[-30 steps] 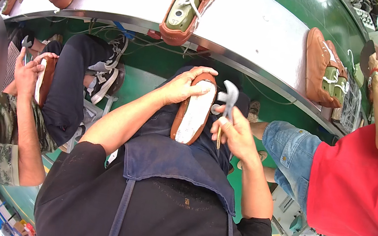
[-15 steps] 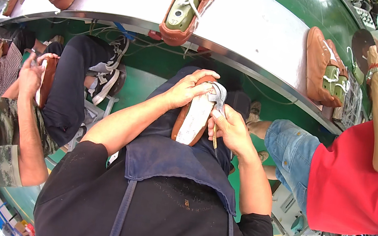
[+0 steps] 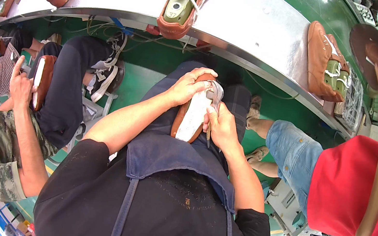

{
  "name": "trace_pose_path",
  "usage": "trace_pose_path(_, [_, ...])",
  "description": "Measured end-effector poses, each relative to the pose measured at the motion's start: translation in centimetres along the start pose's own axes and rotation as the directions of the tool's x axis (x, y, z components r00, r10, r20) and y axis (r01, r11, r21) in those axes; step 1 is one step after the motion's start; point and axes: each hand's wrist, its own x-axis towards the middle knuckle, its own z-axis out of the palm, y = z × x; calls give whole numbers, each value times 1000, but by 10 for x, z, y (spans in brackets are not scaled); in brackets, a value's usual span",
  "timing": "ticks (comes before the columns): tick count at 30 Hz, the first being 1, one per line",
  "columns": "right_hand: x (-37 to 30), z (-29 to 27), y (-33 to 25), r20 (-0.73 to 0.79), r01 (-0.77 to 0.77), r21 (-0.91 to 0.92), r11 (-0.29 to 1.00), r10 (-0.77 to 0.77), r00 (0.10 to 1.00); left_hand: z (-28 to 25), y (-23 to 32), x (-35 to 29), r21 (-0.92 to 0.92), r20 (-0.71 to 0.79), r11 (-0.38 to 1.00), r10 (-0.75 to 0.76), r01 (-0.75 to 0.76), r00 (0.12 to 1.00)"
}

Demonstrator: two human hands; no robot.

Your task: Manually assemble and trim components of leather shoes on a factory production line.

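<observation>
A brown shoe (image 3: 192, 118) with a whitish underside facing up rests on my lap. My left hand (image 3: 186, 87) is closed around its far end, the thumb lying over the underside. In my right hand (image 3: 223, 127) are grey metal pincers (image 3: 216, 92), with the curved head against the shoe's far right edge. Their handles run down through my fingers, and the jaw tips are partly hidden against the shoe.
On the metal bench (image 3: 252, 20) ahead stand a brown shoe (image 3: 178, 9) on a green last and a brown pair (image 3: 326, 65) at the right. A co-worker at left has a shoe (image 3: 43, 81) on the lap. At right, a person in a red shirt (image 3: 342, 189) reaches forward.
The pincers and my right hand have shifted slightly left and tilted. At right, the co-worker's hand has moved along a dark round disc; the left co-worker's hands have come apart.
</observation>
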Motion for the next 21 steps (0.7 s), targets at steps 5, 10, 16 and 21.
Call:
trace_pose_path(5, [4, -7, -21, 88, -70, -136, 988, 82, 993, -14, -17, 5, -137, 112, 990, -4, 20, 994])
trace_pose_path(10, [-4, -18, -30, 117, -200, -201, 959, 227, 967, -10, 2, -2, -66, 156, 992, -96, 107, 983])
trace_pose_path(16, [0, -18, -21, 86, -199, -226, 953, 223, 971, 4, -12, 10, -221, 48, 951, -213, 218, 976])
trace_pose_path(21, [-1, -42, -29, 184, -205, -262, 943, 257, 949, 4, -4, 11, -201, 82, 965, -155, 169, 984])
